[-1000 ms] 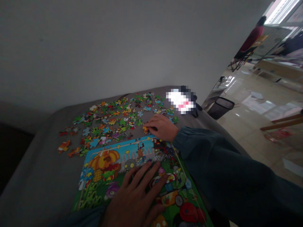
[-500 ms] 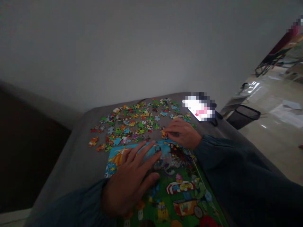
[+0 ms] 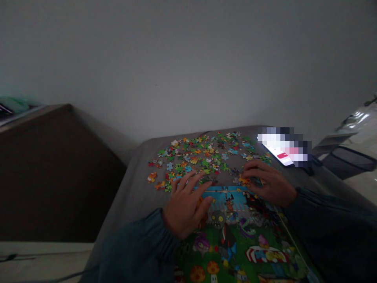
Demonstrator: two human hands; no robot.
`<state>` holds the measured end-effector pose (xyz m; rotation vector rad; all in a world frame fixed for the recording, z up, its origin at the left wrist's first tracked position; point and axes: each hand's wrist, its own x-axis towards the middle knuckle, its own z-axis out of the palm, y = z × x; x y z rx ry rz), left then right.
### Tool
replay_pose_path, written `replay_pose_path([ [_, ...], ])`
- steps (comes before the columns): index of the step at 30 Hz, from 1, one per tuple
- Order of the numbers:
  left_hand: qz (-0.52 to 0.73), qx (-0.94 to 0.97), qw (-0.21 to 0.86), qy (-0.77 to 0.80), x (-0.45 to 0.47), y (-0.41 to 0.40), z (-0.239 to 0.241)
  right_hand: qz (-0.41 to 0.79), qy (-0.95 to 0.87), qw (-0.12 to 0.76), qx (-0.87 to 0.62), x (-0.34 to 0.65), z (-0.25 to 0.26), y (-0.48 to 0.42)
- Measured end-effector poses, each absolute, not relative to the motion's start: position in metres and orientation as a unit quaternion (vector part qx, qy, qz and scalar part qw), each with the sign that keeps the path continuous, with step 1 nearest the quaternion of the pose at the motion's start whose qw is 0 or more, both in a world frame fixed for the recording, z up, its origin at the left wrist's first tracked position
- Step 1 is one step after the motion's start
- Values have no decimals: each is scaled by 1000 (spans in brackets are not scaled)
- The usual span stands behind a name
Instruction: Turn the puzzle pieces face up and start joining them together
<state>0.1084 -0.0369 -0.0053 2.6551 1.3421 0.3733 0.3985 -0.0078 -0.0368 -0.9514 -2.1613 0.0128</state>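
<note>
My left hand (image 3: 190,206) is open, fingers spread over the upper left part of a colourful cartoon puzzle picture (image 3: 259,230). Its fingertips reach the near edge of the loose jigsaw pieces (image 3: 196,151). Just beyond the picture's top right edge, my right hand (image 3: 269,182) is closed, fingers curled, with its fingertips on an orange puzzle piece (image 3: 244,180). A few purplish pieces (image 3: 235,171) lie right beside that piece. Part of the picture is hidden under my left hand.
A grey cloth-covered surface (image 3: 129,204) carries everything and meets a pale wall (image 3: 188,70). A lit phone (image 3: 281,151) stands at the back right. To the left is a dark brown panel (image 3: 53,173), and a dark-framed object (image 3: 352,161) is at the far right.
The view has turned left, so everything sits further right in it. My left hand has moved back toward the loose pieces, uncovering more of the picture. My right hand stays at the orange piece.
</note>
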Motion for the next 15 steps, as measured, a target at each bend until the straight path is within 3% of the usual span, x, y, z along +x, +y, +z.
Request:
replay_pose_path([
  [15, 146, 884, 72, 439, 108, -40, -7, 22, -854, 368, -366, 396, -39, -10],
])
